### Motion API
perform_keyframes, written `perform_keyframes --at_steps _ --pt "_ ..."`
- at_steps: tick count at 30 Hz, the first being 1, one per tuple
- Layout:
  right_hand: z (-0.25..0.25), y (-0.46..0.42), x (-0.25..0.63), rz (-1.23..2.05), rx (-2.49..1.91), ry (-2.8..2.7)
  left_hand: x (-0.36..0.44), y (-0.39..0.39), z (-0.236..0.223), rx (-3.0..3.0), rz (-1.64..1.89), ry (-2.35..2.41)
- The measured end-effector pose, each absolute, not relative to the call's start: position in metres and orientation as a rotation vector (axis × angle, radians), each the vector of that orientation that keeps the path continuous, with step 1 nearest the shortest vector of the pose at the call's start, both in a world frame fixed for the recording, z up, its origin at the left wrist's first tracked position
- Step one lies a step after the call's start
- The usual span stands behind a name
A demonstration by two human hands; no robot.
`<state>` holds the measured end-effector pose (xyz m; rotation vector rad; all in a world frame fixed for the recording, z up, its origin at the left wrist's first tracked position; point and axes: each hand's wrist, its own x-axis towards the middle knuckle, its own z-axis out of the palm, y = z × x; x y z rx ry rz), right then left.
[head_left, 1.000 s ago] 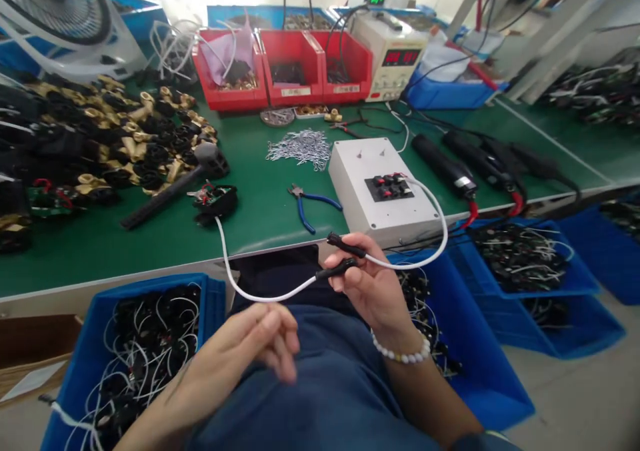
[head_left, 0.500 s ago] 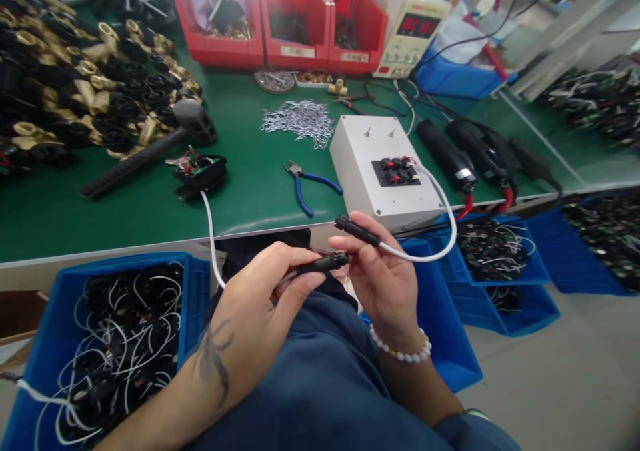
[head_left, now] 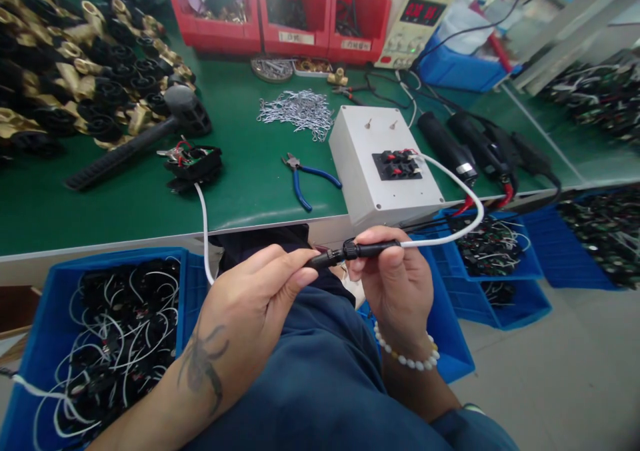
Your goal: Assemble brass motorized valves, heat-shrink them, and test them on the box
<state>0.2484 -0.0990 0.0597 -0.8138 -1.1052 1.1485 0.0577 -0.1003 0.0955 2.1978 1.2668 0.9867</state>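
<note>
My left hand (head_left: 257, 304) pinches a black cable connector (head_left: 324, 260) whose white cable (head_left: 205, 238) runs up to a small black housing with an exposed circuit board (head_left: 193, 166) on the bench. Between thumb and fingers, my right hand (head_left: 397, 278) grips a second black cable connector (head_left: 377, 248). A white cable (head_left: 445, 239) links that one to the terminals on a grey box (head_left: 360, 161). The two connectors meet end to end in line, just above my lap; how far they are engaged I cannot tell.
On the green bench (head_left: 240, 198) lie blue-handled cutters (head_left: 300, 178), a black mallet (head_left: 170, 121) and a pile of metal clips (head_left: 297, 111). Red bins (head_left: 300, 41) and a power supply (head_left: 415, 21) stand behind. Blue crates (head_left: 195, 284) with wired parts flank my legs.
The right connector has turned and come into line with the left one, so their ends now meet. Digits on the power supply differ. The view has shifted slightly.
</note>
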Motion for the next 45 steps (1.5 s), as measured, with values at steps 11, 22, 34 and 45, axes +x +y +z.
perform_keyframes --at_steps 11,22,34,45 --pt "0.052 -0.104 0.252 1.307 -0.856 -1.132 0.055 -0.099 0.091 2.343 0.946 1.328" --pt "0.022 -0.098 0.301 1.768 -1.482 -1.665 0.005 -0.039 0.058 2.016 1.192 1.982" --pt "0.122 0.044 0.318 0.230 -1.469 -1.741 -0.001 0.001 0.025 1.848 1.411 1.925" --pt "0.099 0.117 0.332 0.460 -1.621 -1.875 0.036 -0.069 0.054 1.791 1.463 1.070"
